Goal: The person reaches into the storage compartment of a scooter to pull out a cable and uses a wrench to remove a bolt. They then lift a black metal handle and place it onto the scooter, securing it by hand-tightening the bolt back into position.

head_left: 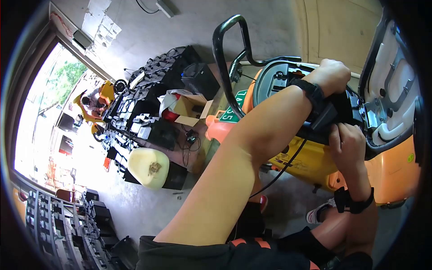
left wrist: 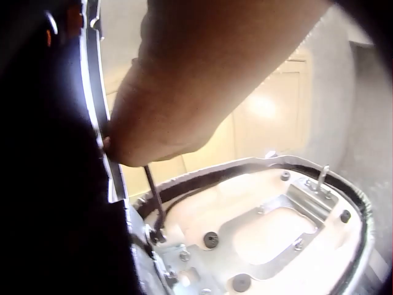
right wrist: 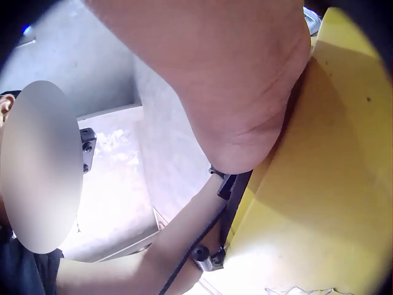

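A yellow-orange scooter (head_left: 292, 164) stands with its seat (head_left: 396, 85) tipped up, the pale underside showing. Below the seat is a dark under-seat compartment (head_left: 335, 108). My left hand (head_left: 332, 74) grips its far rim with bent wrist and curled fingers, the fingertips hidden. Across from it, my right hand (head_left: 348, 140) holds the near rim, knuckles up. In the right wrist view the heel of the right hand (right wrist: 245, 135) lies against the yellow body panel (right wrist: 331, 160). The left wrist view shows the left hand (left wrist: 166, 123) at the bright compartment edge, above the seat's metal bracket (left wrist: 276, 230).
A black grab rail (head_left: 220, 54) rises at the scooter's rear, near a green plate (head_left: 234, 108). A black cable (head_left: 285, 168) hangs below my left wrist. To the left stand many black batteries (head_left: 153, 72), an open carton (head_left: 189, 108) and a yellowish stool (head_left: 148, 168).
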A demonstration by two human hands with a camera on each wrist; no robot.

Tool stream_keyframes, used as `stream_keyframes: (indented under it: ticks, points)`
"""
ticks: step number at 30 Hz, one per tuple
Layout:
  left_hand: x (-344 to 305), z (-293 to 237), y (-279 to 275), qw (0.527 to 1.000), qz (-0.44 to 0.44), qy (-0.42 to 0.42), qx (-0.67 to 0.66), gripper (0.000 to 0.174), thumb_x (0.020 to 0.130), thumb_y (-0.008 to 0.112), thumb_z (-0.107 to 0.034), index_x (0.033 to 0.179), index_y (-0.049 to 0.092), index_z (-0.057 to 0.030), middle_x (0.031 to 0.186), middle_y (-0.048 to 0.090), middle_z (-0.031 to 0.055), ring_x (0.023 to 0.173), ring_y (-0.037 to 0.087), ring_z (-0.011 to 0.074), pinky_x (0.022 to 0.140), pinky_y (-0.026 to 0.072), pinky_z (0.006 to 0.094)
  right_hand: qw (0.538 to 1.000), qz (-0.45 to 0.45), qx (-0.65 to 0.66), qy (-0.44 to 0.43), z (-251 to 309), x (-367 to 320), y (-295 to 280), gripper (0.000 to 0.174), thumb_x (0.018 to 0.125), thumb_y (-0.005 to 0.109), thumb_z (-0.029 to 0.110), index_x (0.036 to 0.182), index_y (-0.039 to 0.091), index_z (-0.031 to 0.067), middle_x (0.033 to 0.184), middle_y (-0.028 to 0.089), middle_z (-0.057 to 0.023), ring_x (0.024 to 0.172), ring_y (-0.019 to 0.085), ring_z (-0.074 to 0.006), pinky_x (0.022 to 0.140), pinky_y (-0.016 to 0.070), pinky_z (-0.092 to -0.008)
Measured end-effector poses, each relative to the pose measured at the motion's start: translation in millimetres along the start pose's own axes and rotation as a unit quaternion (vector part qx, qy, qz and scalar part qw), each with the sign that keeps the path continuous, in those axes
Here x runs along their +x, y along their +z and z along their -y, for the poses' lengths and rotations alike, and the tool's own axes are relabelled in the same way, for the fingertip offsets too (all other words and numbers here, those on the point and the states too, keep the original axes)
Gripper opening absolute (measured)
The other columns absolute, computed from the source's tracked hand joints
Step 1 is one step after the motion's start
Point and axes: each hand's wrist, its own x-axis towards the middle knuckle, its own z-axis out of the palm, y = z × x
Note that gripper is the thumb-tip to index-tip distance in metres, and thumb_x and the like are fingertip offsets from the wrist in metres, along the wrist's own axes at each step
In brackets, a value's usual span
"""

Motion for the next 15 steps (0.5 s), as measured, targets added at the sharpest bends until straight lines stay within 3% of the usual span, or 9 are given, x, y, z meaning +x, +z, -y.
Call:
stream_keyframes:
  ticks: [5, 7, 10, 15]
  points:
    - [-7, -5, -10, 0.999, 0.006, 0.041, -0.004, 0.034, 0.080, 0.074, -0.040, 0.104, 0.080, -0.0159, 0.104, 0.076, 0.0121, 0.099, 0.073, 0.0328, 0.086, 0.0583, 0.0429, 1.000, -0.013, -0.004, -0.005, -3, -1, 4, 0.026, 0.095, 0.058, 0.017, 0.073, 0.062, 0.0020, 0.069, 0.059, -0.0175, 0.066, 0.056, -0.0395, 0.066, 0.0424, -0.0478]
    - [-7, -7, -9, 0.992, 0.052, 0.064, -0.093, 0.038, 0.081, 0.074, -0.043, 0.106, 0.080, -0.0144, 0.106, 0.076, 0.0144, 0.098, 0.072, 0.0353, 0.087, 0.0573, 0.0434, 1.000, -0.006, -0.007, -0.002, -3, -1, 3, 0.026, 0.095, 0.057, 0.017, 0.075, 0.063, 0.0017, 0.070, 0.060, -0.0178, 0.066, 0.056, -0.0396, 0.066, 0.0425, -0.0483]
    - [-12, -5, -17, 0.986, 0.097, 0.049, -0.123, 0.036, 0.087, 0.068, -0.035, 0.113, 0.078, -0.0121, 0.117, 0.074, 0.0139, 0.109, 0.069, 0.0350, 0.093, 0.0560, 0.0428, 1.000, -0.004, -0.006, 0.004, -2, -1, 3, 0.026, 0.095, 0.057, 0.017, 0.075, 0.063, 0.0015, 0.071, 0.060, -0.0179, 0.067, 0.057, -0.0397, 0.066, 0.0431, -0.0481]
    - [-1, -1, -4, 0.986, 0.073, 0.075, -0.129, 0.032, 0.091, 0.064, -0.033, 0.110, 0.078, -0.0122, 0.112, 0.074, 0.0158, 0.107, 0.069, 0.0371, 0.092, 0.0550, 0.0438, 1.000, -0.013, -0.011, 0.005, -2, -1, 4, 0.025, 0.095, 0.058, 0.018, 0.075, 0.063, 0.0023, 0.071, 0.061, -0.0178, 0.068, 0.058, -0.0398, 0.067, 0.0443, -0.0482]
